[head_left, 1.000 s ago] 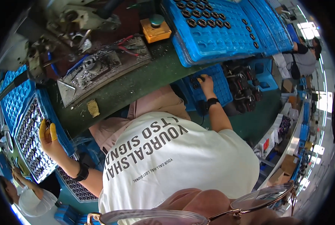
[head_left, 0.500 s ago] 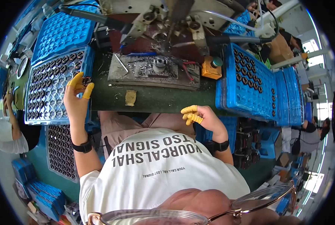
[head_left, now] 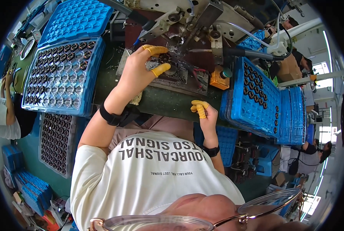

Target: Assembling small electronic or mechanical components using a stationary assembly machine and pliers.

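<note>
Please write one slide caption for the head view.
Left hand, in yellow finger covers, holds a dark part over a metal plate between blue trays.

1. I'm standing by a workbench (head_left: 168,102) with a dark green top.
2. To the left of the workbench is another table (head_left: 22,71), its top a lighter, yellowish green.
3. Green floor (head_left: 27,138) shows below the workbench's left side.
4. Just right of the workbench, lower down, I see a blue plastic stool (head_left: 265,166).
5. Cardboard boxes (head_left: 290,69) and a thick white pipe (head_left: 310,26) are beyond its right end.
6. Farthest right of the workbench, a narrow white light strip (head_left: 328,44) glows near bright panes (head_left: 318,69), too blurred to call windows.
</note>
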The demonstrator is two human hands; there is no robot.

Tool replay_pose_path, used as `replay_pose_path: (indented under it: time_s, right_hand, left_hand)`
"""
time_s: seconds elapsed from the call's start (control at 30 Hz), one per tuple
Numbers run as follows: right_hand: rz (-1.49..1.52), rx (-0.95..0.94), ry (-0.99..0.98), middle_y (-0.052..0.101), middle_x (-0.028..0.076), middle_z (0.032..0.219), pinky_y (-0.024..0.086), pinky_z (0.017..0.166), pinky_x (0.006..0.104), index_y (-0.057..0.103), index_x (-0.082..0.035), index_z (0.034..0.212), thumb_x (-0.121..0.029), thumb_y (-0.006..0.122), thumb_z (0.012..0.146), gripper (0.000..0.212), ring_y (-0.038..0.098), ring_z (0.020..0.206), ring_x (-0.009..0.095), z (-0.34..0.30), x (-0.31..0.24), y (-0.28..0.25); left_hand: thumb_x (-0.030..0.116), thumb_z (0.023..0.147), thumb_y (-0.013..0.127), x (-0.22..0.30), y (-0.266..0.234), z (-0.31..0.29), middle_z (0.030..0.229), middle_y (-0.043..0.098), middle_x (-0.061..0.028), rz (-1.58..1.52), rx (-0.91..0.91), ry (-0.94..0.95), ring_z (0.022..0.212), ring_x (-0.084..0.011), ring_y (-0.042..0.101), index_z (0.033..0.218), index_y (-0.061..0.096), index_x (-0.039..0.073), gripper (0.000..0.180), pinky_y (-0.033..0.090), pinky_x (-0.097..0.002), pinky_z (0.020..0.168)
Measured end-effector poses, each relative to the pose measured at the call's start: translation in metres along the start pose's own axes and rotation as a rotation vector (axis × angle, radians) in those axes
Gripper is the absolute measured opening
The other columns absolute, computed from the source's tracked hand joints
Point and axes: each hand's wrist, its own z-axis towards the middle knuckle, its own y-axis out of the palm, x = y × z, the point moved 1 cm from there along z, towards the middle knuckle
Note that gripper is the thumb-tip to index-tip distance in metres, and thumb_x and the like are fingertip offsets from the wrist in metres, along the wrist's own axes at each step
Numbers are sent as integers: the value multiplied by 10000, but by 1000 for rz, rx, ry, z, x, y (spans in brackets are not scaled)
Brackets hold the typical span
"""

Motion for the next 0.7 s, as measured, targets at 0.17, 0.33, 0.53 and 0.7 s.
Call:
replay_pose_path:
  time_s: [0.17, 0.33, 0.53, 0.7]
  right_hand:
    - [-428, 186, -315, 671, 112, 905, 505, 743, 319, 697, -6, 963, -41, 685, 843, 126, 644, 833, 270, 15, -31, -5]
    - [-741, 294, -443, 610, 113, 1127, 419, 928, 412, 650, -66, 1143, -144, 692, 863, 294, 554, 1062, 319, 51, -36, 6]
    - [-530, 86, -720, 639, 80, 978, 491, 778, 385, 696, -82, 1023, -106, 730, 801, 226, 610, 907, 291, 61, -71, 56]
    - [-468, -365, -625, 578, 78, 1042, 525, 733, 348, 683, -101, 1111, -255, 759, 764, 387, 610, 864, 280, 50, -73, 122]
  left_hand:
    - [105, 747, 795, -14, -56, -24, 999, 673, -95, 184, 161, -90, 866, -223, 655, 1124, 679, 52, 398, 511, -285, 765]
    - [78, 816, 760, -40, -126, -77, 1000, 683, -54, 167, 309, -393, 831, -104, 649, 1158, 670, 34, 357, 499, -216, 725]
    - [36, 848, 730, -52, -132, -100, 1008, 668, -48, -237, 445, -453, 890, -91, 624, 1209, 615, -29, 384, 479, -206, 788]
    - [17, 843, 727, -62, -135, -103, 1107, 663, -73, -234, 338, -417, 921, -96, 616, 1221, 602, -38, 402, 470, -214, 843]
